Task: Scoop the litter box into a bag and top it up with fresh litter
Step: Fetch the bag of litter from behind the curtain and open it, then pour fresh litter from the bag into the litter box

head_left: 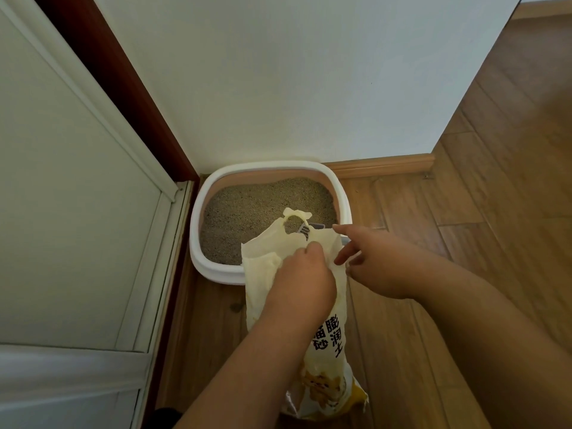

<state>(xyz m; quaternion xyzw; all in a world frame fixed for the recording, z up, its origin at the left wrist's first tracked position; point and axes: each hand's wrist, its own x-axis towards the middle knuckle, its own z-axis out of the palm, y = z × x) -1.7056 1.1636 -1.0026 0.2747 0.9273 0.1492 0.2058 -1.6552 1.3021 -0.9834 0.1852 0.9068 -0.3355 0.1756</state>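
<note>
Litter box (pixel 213 267) is partly hiding behind our litter bag (pixel 266 258); a grey scoop (pixel 312 229) is barely showing. Our left hand (pixel 301 278) is gripping the bag's top, our right hand (pixel 376 261) is touching it, fingers spread.

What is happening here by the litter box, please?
A person is handling a yellow bag of cat litter that stands on the wood floor in front of the litter box. The left hand grips the bag's top, while the right hand touches its edge with the fingers spread. The box holds grey litter, and a grey scoop shows just behind the bag's handle. No litter is pouring at this moment.
</note>
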